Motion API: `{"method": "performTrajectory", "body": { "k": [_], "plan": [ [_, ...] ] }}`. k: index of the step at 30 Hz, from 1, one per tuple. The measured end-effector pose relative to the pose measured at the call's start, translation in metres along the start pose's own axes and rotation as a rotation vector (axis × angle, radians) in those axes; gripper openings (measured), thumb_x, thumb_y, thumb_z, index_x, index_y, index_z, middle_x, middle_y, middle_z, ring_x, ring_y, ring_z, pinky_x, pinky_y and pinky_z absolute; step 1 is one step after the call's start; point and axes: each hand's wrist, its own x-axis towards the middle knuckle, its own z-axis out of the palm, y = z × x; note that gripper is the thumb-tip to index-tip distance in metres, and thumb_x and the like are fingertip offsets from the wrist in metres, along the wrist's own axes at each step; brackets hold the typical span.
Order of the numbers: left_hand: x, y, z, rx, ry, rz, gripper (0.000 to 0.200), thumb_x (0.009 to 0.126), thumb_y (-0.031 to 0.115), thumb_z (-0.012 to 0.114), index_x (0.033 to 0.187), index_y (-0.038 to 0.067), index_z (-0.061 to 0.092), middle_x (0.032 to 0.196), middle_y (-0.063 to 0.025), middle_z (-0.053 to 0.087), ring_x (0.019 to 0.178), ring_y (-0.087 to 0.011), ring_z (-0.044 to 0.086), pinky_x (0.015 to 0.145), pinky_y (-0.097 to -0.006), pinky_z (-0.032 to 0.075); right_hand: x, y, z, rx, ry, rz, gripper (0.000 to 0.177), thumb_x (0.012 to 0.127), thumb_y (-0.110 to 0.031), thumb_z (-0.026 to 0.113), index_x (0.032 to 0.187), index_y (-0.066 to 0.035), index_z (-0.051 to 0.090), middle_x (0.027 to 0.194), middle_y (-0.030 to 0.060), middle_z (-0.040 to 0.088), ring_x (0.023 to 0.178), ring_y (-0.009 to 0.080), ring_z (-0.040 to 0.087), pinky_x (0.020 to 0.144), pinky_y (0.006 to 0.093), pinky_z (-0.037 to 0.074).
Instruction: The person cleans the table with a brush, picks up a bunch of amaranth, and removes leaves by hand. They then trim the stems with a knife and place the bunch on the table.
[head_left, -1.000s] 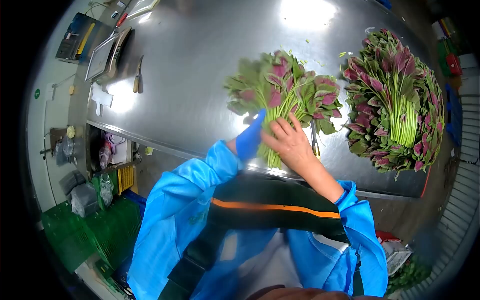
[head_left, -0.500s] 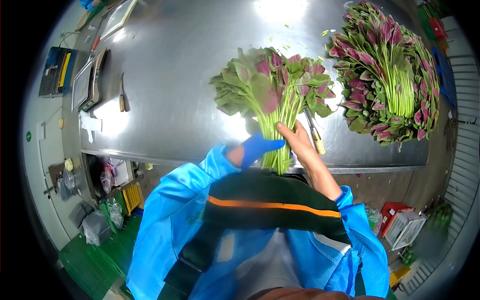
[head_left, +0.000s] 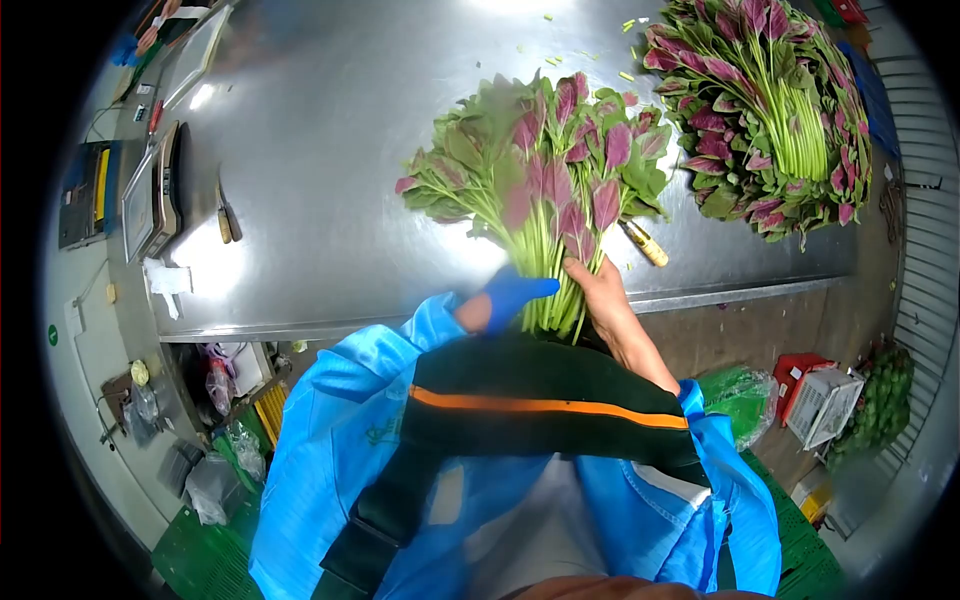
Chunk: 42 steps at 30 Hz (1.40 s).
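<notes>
A bunch of red-and-green amaranth (head_left: pixel 535 175) is held upright by its pale stems near the table's front edge, leaves pointing away from me. My left hand (head_left: pixel 512 298), in a blue glove, is closed round the stems from the left. My right hand (head_left: pixel 606 300), bare, grips them from the right, thumb on the front stems. The stem ends hang close to my dark apron. Just right of the bunch lies a knife (head_left: pixel 645 243) with a pale handle, its blade mostly hidden by leaves.
A big heap of amaranth (head_left: pixel 715 160) lies at the table's right. On the metal table (head_left: pixel 320 200), a second knife (head_left: pixel 224 215) rests left, near a weighing scale (head_left: pixel 155 200). Stem cuttings (head_left: pixel 626 76) lie scattered behind. Another person's hand (head_left: pixel 146 42) shows at far left.
The view has shifted, and the bunch's leaves are spread wider, with red leaves now hanging lower over the stems at its right. Both hands keep hold of the stems.
</notes>
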Motion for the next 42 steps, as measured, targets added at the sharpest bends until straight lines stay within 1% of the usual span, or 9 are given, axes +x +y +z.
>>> {"method": "performTrajectory", "body": {
  "k": [9, 13, 14, 18, 21, 23, 25, 38, 42],
  "plan": [
    [-0.035, -0.004, 0.029, -0.592, -0.117, -0.137, 0.043, 0.097, 0.017, 0.05, 0.137, 0.002, 0.046, 0.126, -0.0112, 0.06, 0.113, -0.0195, 0.059, 0.099, -0.0348, 0.047, -0.041, -0.011, -0.024, 0.518, 0.014, 0.2, 0.065, 0.095, -0.058, 0.041, 0.133, -0.005, 0.046, 0.117, 0.0111, 0.06, 0.104, 0.0238, 0.059, 0.093, 0.039, 0.046],
    [-0.03, -0.019, 0.042, -0.21, -0.204, 0.086, 0.051, 0.097, 0.01, 0.05, 0.145, 0.004, 0.033, 0.14, -0.0119, 0.047, 0.129, -0.0223, 0.046, 0.108, -0.0364, 0.038, -0.033, 0.011, -0.04, 0.197, -0.017, 0.056, 0.051, 0.093, -0.018, 0.06, 0.136, 0.0, 0.04, 0.122, 0.0129, 0.055, 0.104, 0.0204, 0.057, 0.091, 0.0356, 0.047],
    [-0.02, -0.021, 0.049, -0.529, -0.068, -0.185, 0.048, 0.097, 0.013, 0.053, 0.142, 0.003, 0.038, 0.135, -0.0115, 0.051, 0.124, -0.0201, 0.05, 0.103, -0.0357, 0.042, -0.032, 0.014, -0.046, 0.097, -0.05, 0.042, 0.048, 0.092, -0.015, 0.061, 0.134, 0.001, 0.043, 0.118, 0.0108, 0.057, 0.103, 0.0188, 0.057, 0.09, 0.0333, 0.046],
    [-0.022, -0.018, 0.089, -0.195, 0.047, 0.007, 0.048, 0.093, 0.012, 0.056, 0.139, 0.006, 0.043, 0.132, -0.0123, 0.054, 0.122, -0.02, 0.051, 0.099, -0.0355, 0.045, -0.049, -0.001, -0.061, -0.066, -0.054, -0.081, 0.038, 0.093, -0.017, 0.059, 0.126, 0.001, 0.052, 0.111, 0.0048, 0.059, 0.1, 0.0138, 0.055, 0.088, 0.0278, 0.044],
    [-0.022, -0.069, 0.082, 0.293, -0.043, 0.548, 0.047, 0.095, 0.016, 0.053, 0.14, 0.007, 0.043, 0.132, -0.0137, 0.054, 0.123, -0.0234, 0.052, 0.1, -0.0383, 0.044, -0.036, 0.012, -0.088, -0.443, 0.015, -0.404, 0.034, 0.093, -0.024, 0.057, 0.114, 0.002, 0.058, 0.097, 0.0144, 0.063, 0.09, 0.0228, 0.059, 0.084, 0.0347, 0.045],
    [-0.001, -0.086, 0.075, -0.548, -0.008, -0.015, 0.045, 0.099, 0.025, 0.046, 0.141, 0.008, 0.043, 0.133, -0.0151, 0.054, 0.123, -0.0273, 0.053, 0.103, -0.0432, 0.043, -0.028, 0.022, -0.101, -0.616, 0.053, -0.393, 0.041, 0.093, -0.034, 0.056, 0.111, 0.002, 0.06, 0.096, 0.0212, 0.062, 0.091, 0.0328, 0.061, 0.085, 0.0396, 0.045],
    [-0.004, -0.07, 0.09, -0.812, -0.076, -0.116, 0.046, 0.1, 0.029, 0.043, 0.141, 0.008, 0.042, 0.133, -0.015, 0.054, 0.122, -0.0284, 0.054, 0.104, -0.0449, 0.042, -0.042, -0.007, -0.099, -0.801, 0.045, -0.213, 0.046, 0.092, -0.041, 0.056, 0.109, 0.002, 0.06, 0.098, 0.0228, 0.062, 0.094, 0.0363, 0.06, 0.084, 0.0427, 0.046],
    [-0.013, -0.044, 0.087, -0.067, 0.322, 0.262, 0.039, 0.09, 0.018, 0.063, 0.125, 0.004, 0.054, 0.106, -0.0085, 0.064, 0.095, -0.0157, 0.061, 0.082, -0.0303, 0.05, -0.023, -0.036, -0.097, -1.102, 0.347, -0.628, 0.047, 0.08, -0.036, 0.071, 0.113, -0.005, 0.056, 0.094, 0.0141, 0.06, 0.085, 0.0331, 0.062, 0.07, 0.0424, 0.049],
    [-0.04, -0.036, 0.049, 0.479, 0.598, 0.044, 0.033, 0.085, 0.033, 0.069, 0.103, 0.005, 0.065, 0.09, -0.0069, 0.069, 0.084, -0.0156, 0.064, 0.073, -0.0309, 0.05, -0.013, -0.021, -0.101, -1.106, 0.342, -0.573, 0.032, 0.08, -0.024, 0.068, 0.101, -0.003, 0.056, 0.091, 0.0158, 0.058, 0.082, 0.0334, 0.061, 0.068, 0.0424, 0.048]
  ]
}}
